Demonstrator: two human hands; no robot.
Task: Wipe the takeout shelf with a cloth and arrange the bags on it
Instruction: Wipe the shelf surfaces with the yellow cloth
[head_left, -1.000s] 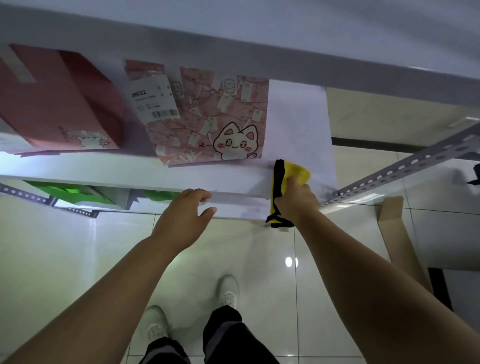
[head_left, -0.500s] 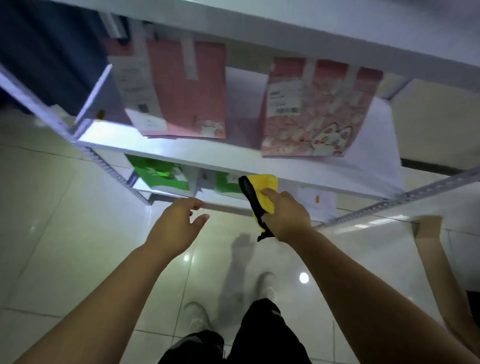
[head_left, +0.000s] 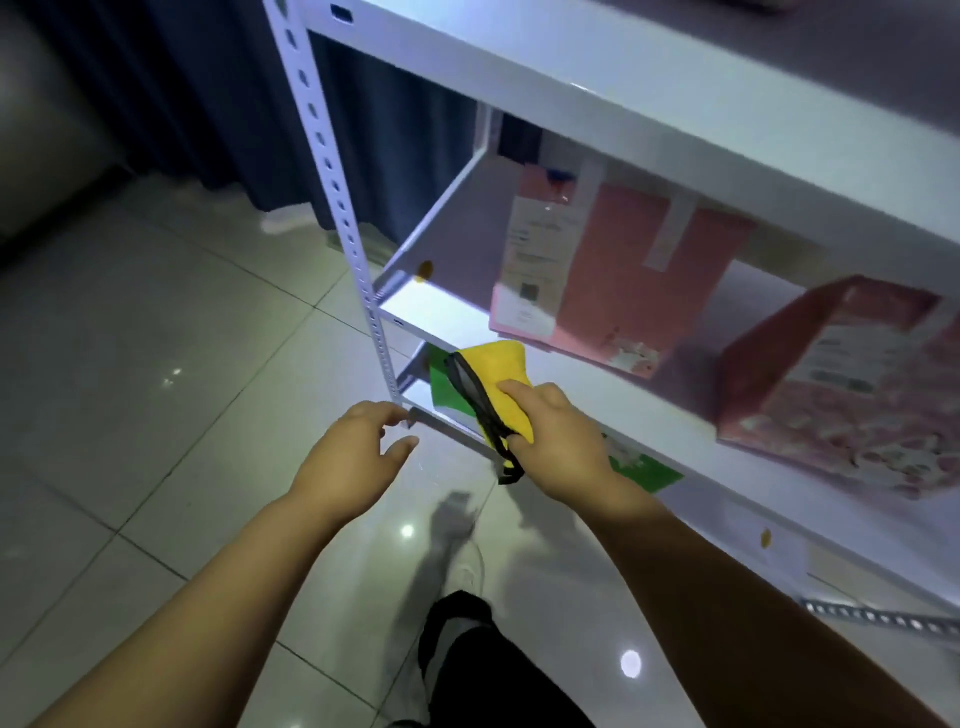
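Fingers (head_left: 519, 391) of the right hand (head_left: 563, 441) are curled round the yellow cloth (head_left: 501, 376), and its black trim is seen hanging out below the fist. The cloth is held by the front edge of the middle board of the takeout shelf (head_left: 447, 249), near its left end; whether the edge is actually touched cannot be made out through the blur. One second ago the cloth was pressed on the right end of that board, and half a second ago it had already been carried leftward along the front. On the board a plain pink bag (head_left: 628, 275) and a patterned pink bag (head_left: 857, 384) are stood side by side but apart, in the same order as before. The left hand (head_left: 353, 452) is kept loosely bent with nothing gripped, as it was earlier, just beside the lower board's front rail. Green bags (head_left: 447, 387) are partly seen on the lower board behind the cloth. The left upright post (head_left: 332, 171) of the rack and a dark curtain (head_left: 208, 104) behind it have been brought into view. Below, the tiled floor (head_left: 156, 364) and one shoe (head_left: 467, 566) are shown.
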